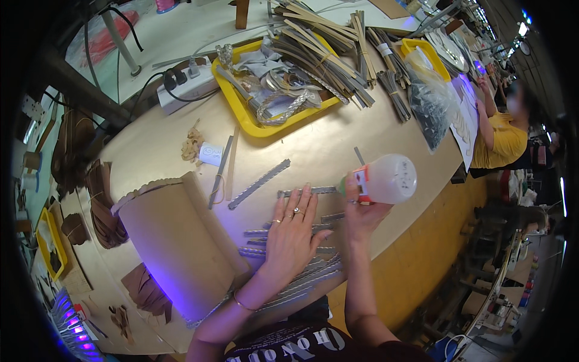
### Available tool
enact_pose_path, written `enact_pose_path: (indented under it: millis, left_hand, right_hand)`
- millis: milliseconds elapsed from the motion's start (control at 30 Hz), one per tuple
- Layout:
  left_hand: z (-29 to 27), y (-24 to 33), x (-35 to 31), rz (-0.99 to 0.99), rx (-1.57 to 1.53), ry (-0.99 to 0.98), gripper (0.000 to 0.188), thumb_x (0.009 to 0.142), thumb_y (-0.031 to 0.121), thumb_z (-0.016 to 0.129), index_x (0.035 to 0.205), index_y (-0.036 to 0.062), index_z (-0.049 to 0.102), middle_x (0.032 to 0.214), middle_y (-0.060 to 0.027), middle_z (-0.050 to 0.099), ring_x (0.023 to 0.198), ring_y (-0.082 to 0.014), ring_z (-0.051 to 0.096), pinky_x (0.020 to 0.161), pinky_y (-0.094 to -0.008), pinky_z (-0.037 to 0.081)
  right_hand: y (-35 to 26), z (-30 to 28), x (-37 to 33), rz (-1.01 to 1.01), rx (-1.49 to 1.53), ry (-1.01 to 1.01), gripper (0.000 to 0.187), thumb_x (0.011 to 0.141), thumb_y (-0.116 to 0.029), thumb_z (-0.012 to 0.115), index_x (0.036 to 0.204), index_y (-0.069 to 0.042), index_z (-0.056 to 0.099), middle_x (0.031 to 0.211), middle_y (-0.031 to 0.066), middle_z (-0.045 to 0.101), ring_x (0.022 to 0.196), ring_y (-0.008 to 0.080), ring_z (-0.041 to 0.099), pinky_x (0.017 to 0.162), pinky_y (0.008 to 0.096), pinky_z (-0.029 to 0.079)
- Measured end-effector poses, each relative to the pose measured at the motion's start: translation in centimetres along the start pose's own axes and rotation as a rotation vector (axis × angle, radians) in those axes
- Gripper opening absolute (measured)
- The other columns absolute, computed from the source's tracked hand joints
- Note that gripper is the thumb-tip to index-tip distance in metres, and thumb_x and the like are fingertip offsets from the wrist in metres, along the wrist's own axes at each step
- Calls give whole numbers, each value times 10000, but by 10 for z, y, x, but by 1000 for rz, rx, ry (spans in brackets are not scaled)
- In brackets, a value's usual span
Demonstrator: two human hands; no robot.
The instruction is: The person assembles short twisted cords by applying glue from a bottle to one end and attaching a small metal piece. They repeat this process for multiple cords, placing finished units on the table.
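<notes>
My right hand (365, 218) grips a white plastic squeeze bottle (391, 175) with a red label, tipped on its side. Its green tip points left, close to the end of a short grey braided strip (324, 190). Flat on the table lies my left hand (292, 229), fingers stretched over that strip and several others like it, partly hiding them. More long braided strips (304, 280) lie side by side near my body, partly under my left forearm. A single braided strip (259, 184) rests apart, beyond my left hand.
A yellow tray (259, 130) of braid and scraps stands at the back, with bundled strips (332, 57) across it. A curved brown board (175, 241) lies left. Nearby are a power strip (187, 87), a bag of dark pieces (429, 108) and, far right, a person in yellow (503, 139).
</notes>
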State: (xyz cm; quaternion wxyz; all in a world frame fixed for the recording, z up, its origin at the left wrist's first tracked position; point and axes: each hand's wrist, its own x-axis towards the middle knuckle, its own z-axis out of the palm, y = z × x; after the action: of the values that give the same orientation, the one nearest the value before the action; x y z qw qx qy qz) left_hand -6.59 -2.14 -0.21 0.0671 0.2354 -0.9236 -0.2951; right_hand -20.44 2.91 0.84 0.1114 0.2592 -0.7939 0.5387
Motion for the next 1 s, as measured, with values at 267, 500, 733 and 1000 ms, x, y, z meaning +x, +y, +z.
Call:
enact_pose_path:
  millis: [267, 500, 733, 1000]
  left_hand:
    - [-7, -10, -4, 8, -197, -29, 732, 928, 417, 585, 1464, -22, 348, 1583, -188, 224, 1463, -374, 210, 1180, -537, 157]
    - [-24, -22, -24, -178, -31, 68, 697, 930, 361, 594, 1455, -33, 359, 1580, -194, 231, 1470, -387, 181, 1182, -547, 130]
    - [-18, -24, -22, -195, 60, 25, 731, 919, 386, 591, 1466, -33, 346, 1569, -185, 269, 1474, -369, 182, 1188, -534, 127]
    - [-12, -22, -22, -202, 125, 72, 721, 926, 418, 568, 1462, -20, 367, 1558, -179, 301, 1479, -362, 173, 1188, -553, 74]
  right_hand:
    - [-11, 17, -19, 47, 104, -143, 398, 795, -183, 817, 1082, 7, 618, 933, 120, 685, 794, 226, 677, 729, 335, 536]
    - [-21, 22, -20, 44, 85, -192, 414, 812, -172, 806, 1111, 20, 593, 982, 97, 627, 837, 162, 623, 725, 298, 522]
    - [-41, 40, -33, 30, 134, -311, 332, 799, -171, 808, 1041, 5, 665, 897, 96, 686, 798, 178, 661, 722, 318, 527]
    - [-33, 32, -33, -47, 48, -284, 353, 805, -184, 799, 1065, -1, 646, 926, 117, 681, 815, 211, 665, 744, 341, 526]
